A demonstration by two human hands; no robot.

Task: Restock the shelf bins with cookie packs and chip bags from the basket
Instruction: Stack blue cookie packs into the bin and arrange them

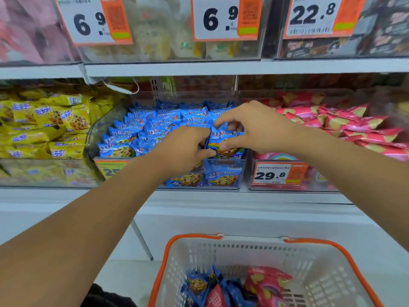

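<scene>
Both hands met over the blue bin [106,127], the right hand [252,127] pinching an upright blue pack [223,140] at its front right corner, the left hand [188,145] curled against the pack's left edge.

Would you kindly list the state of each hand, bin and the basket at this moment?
left hand: fingers curled on the blue cookie pack
right hand: pinching the same pack
blue cookie pack: upright at the bin's front right
blue bin: nearly full
yellow bin: heaped
pink bin: heaped
basket: partly filled, blue and pink packs left
</scene>
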